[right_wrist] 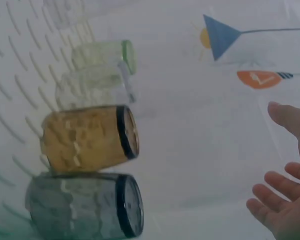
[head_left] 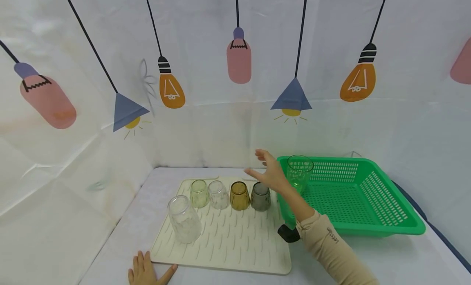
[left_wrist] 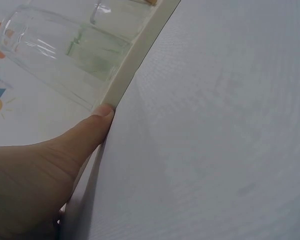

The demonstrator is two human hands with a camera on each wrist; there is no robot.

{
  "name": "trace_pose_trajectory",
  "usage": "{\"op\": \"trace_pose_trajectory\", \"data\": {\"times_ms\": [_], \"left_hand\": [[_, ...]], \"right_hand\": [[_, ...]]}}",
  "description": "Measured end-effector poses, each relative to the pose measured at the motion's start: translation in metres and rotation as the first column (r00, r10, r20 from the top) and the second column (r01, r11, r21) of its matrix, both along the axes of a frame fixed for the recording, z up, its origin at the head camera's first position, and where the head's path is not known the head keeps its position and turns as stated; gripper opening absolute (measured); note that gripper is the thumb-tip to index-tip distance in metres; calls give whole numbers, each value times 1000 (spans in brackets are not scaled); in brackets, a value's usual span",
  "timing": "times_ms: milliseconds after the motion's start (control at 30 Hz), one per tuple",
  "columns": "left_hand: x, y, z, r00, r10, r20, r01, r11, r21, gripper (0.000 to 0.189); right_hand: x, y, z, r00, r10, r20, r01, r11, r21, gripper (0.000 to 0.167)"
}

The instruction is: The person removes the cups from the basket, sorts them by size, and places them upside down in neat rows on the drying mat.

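Note:
On a cream drying mat [head_left: 239, 248] several small glasses stand in a row at the back: a pale green glass [head_left: 199, 194], a clear glass [head_left: 218, 195], an amber glass [head_left: 240, 196] and a grey glass [head_left: 260, 197]. A taller clear glass [head_left: 185, 220] stands at the mat's left. My right hand [head_left: 270, 172] is raised above and behind the grey glass, thumb and fingers spread apart, holding nothing. My left hand [head_left: 147, 272] rests flat by the mat's front left corner, and in the left wrist view its thumb [left_wrist: 97, 120] touches the mat's edge.
A green plastic basket [head_left: 349, 227] stands right of the mat. One tall clear glass [head_left: 299, 172] is in its left end. A small black object [head_left: 288, 233] lies between mat and basket, partly behind the right forearm. A wall sheet with printed lamps [head_left: 239, 125] hangs behind the table.

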State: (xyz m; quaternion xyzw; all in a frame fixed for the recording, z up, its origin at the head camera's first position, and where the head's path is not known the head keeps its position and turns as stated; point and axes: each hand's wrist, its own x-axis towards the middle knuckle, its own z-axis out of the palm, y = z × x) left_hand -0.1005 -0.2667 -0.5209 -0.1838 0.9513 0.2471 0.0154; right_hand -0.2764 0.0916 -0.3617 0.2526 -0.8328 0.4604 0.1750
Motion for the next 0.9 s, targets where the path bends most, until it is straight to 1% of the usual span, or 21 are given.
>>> {"op": "trace_pose_trajectory", "data": {"times_ms": [100, 233, 367, 500, 633, 733, 800, 900], "left_hand": [[0, 0, 0, 1000, -2, 4, 2, 1000, 0, 121], [0, -1, 1, 1000, -4, 3, 4, 1000, 12, 120], [0, -1, 0, 1000, -5, -3, 5, 1000, 20, 120], [0, -1, 0, 1000, -7, -7, 7, 1000, 25, 120], [0, -1, 0, 1000, -10, -5, 11, 999, 32, 120], [1, -1, -1, 1000, -9, -4, 9, 999, 32, 120], [1, -1, -1, 1000, -7, -6, 7, 1000, 30, 120], [1, -1, -1, 1000, -7, -7, 7, 1000, 24, 120]], "right_hand": [[-9, 18, 3, 997, -58, 42, 58, 998, -11, 67], [-21, 43, 4, 987, -117, 113, 121, 992, -25, 68], [-31, 65, 1, 975, -159, 156, 160, 987, 6, 72], [-37, 82, -2, 958, -212, 195, 200, 976, 81, 79], [-42, 99, -9, 945, -260, 200, 231, 960, 156, 83], [-45, 109, -13, 936, -276, 218, 233, 951, 205, 88], [-46, 115, -14, 930, -289, 228, 229, 939, 256, 91], [-46, 124, -16, 925, -290, 245, 205, 925, 320, 96]]}}
